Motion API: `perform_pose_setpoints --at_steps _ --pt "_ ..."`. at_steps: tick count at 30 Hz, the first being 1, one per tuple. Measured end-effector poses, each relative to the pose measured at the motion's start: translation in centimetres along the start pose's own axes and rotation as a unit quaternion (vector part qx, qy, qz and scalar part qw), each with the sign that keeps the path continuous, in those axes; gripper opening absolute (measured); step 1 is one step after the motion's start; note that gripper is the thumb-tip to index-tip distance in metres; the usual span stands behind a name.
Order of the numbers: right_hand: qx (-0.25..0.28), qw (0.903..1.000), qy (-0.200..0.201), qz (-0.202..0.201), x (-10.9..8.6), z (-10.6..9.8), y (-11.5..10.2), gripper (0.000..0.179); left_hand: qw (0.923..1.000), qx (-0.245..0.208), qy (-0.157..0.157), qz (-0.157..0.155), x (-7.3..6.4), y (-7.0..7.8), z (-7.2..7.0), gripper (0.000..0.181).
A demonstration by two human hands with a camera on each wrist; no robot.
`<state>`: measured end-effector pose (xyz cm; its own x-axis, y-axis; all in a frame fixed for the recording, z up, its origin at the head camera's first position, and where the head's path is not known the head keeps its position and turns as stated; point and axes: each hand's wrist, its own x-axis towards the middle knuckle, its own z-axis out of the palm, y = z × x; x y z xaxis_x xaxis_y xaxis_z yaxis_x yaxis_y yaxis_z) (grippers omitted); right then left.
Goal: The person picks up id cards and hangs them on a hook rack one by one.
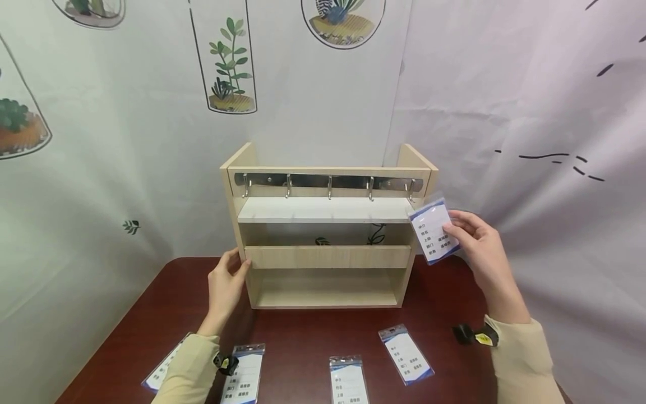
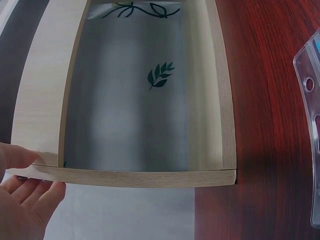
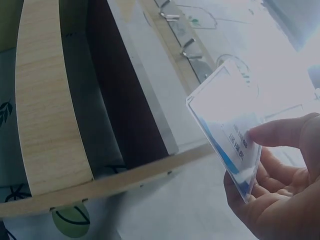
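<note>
My right grip (image 1: 481, 249) pinches the badge (image 1: 432, 231) near the right end hook (image 1: 412, 191) of the rack (image 1: 328, 257); my left grip (image 1: 225, 283) holds its left side — better I press steadily, leaving the badge's top edge free.

Softly bright in the head view, dimmer in the left wrist view, and hazed by strong glare from the upper right of the right wrist view, whitening part of the card (image 3: 229, 127).

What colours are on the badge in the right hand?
The badge is white with blue at both ends and dark print; clearest in the head view.
</note>
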<state>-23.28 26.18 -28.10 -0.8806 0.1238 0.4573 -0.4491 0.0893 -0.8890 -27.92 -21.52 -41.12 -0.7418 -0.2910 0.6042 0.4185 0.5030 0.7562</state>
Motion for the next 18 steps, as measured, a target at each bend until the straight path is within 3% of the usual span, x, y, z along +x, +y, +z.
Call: perform_pose_setpoints --at_steps 9,18 --pt "-0.090 0.9957 0.019 0.010 0.8 1.1 0.0 0.021 1.0000 -0.005 0.000 -0.003 0.1 -0.2 0.3 0.038" --pt "-0.086 0.9953 0.033 0.029 1.0 1.5 0.0 0.017 0.9999 -0.010 0.005 0.006 0.0 0.0 0.2 0.037"
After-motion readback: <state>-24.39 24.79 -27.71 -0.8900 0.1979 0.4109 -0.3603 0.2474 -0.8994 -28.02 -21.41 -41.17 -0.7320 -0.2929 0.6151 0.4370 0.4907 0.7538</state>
